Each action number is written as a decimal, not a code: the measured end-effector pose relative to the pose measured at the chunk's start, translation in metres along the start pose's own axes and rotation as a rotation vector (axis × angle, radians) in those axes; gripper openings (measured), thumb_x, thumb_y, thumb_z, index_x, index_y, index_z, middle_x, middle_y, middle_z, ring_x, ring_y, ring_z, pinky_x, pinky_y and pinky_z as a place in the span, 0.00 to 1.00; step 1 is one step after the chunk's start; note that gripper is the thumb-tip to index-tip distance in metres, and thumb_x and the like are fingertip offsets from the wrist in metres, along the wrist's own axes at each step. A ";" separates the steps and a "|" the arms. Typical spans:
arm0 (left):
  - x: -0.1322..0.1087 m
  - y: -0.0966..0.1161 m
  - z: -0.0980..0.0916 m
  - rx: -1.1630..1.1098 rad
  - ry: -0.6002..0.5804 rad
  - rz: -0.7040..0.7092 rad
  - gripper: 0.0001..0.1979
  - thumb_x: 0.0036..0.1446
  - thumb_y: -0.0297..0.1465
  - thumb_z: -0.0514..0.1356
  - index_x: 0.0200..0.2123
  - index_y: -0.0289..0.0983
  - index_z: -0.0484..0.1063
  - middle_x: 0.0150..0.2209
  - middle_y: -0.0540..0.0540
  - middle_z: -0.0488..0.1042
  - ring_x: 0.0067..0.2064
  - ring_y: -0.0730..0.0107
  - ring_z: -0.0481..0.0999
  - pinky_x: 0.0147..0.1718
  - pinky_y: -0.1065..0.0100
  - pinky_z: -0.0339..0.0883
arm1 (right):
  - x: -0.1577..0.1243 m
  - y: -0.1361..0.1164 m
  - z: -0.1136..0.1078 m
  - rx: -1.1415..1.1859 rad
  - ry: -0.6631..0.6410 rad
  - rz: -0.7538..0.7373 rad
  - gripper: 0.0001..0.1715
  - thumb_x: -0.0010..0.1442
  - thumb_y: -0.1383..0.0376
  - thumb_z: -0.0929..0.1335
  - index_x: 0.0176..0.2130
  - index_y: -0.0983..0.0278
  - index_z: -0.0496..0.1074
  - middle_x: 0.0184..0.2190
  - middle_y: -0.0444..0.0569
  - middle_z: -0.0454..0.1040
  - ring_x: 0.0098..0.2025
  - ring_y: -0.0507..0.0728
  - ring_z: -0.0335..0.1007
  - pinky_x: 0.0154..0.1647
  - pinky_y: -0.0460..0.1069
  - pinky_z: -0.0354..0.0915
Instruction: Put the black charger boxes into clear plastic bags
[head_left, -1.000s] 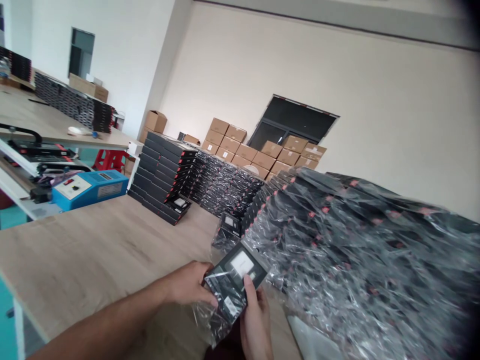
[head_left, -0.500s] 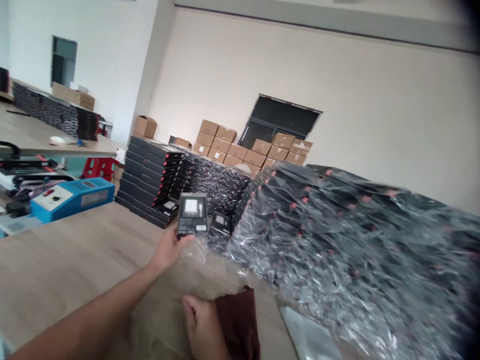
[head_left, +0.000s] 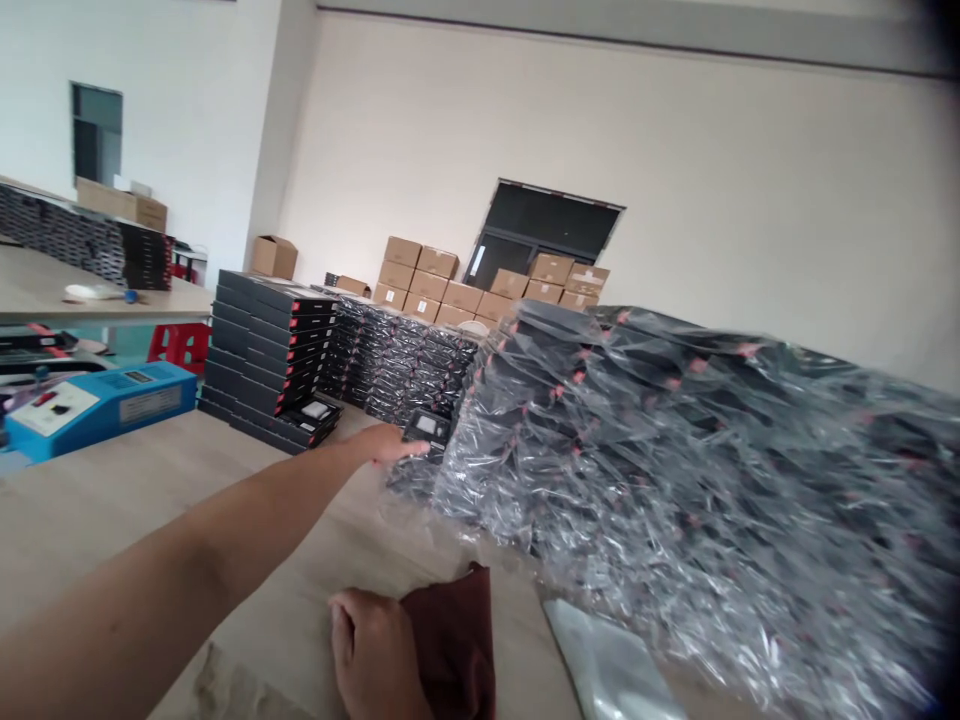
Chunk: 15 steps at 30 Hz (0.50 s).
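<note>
Stretched out over the table, my left hand (head_left: 386,444) has its thumb on a small black box (head_left: 427,428) with a pale picture on it, at the near end of the plastic-wrapped stacks. My right hand (head_left: 375,640) is closed low in the middle, over a dark red cloth (head_left: 456,635) that spreads out to its right. A clear plastic bag (head_left: 611,660) lies flat to the right of the cloth. Black boxes (head_left: 262,350) with red corners are piled left of my left hand.
Wrapped black boxes (head_left: 660,470) fill the right side. A blue machine (head_left: 142,398) stands at the left on the wooden table (head_left: 165,480). Cartons (head_left: 427,285) are stacked at the back, and a red stool (head_left: 178,345) is behind the machine.
My left hand has moved away and to the right, lowering the black box from upright in the air to the stacks' end. The view has shifted slightly; my right hand stays by the cloth.
</note>
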<state>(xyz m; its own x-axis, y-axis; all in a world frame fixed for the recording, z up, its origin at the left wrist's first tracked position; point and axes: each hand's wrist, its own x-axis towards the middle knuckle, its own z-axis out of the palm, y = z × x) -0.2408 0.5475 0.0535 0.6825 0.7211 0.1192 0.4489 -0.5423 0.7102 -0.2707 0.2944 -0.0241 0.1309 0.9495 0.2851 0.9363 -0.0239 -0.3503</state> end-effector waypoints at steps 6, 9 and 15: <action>-0.008 -0.044 -0.050 0.317 0.241 -0.180 0.30 0.54 0.48 0.52 0.46 0.27 0.72 0.53 0.25 0.67 0.58 0.40 0.62 0.53 0.51 0.54 | 0.003 -0.002 -0.003 -0.037 0.011 -0.010 0.13 0.59 0.71 0.62 0.29 0.59 0.72 0.27 0.42 0.77 0.30 0.50 0.72 0.28 0.43 0.52; -0.031 -0.064 -0.051 0.397 0.269 -0.198 0.25 0.48 0.34 0.61 0.49 0.26 0.69 0.55 0.24 0.64 0.60 0.38 0.57 0.55 0.45 0.48 | 0.004 -0.001 -0.003 -0.032 0.031 -0.002 0.13 0.58 0.72 0.62 0.27 0.60 0.71 0.26 0.42 0.76 0.29 0.50 0.71 0.27 0.44 0.51; -0.075 -0.072 -0.043 0.355 0.270 -0.068 0.21 0.47 0.22 0.56 0.47 0.35 0.70 0.49 0.36 0.72 0.54 0.52 0.68 0.52 0.58 0.57 | 0.001 -0.001 -0.002 0.085 0.062 0.018 0.13 0.56 0.73 0.62 0.27 0.60 0.72 0.26 0.42 0.76 0.29 0.50 0.71 0.28 0.42 0.54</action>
<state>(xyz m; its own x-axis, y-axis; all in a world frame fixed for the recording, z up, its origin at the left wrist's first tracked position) -0.3491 0.5507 0.0236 0.4908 0.8212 0.2910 0.6898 -0.5703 0.4461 -0.2707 0.2951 -0.0215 0.1697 0.9281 0.3315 0.9028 -0.0115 -0.4299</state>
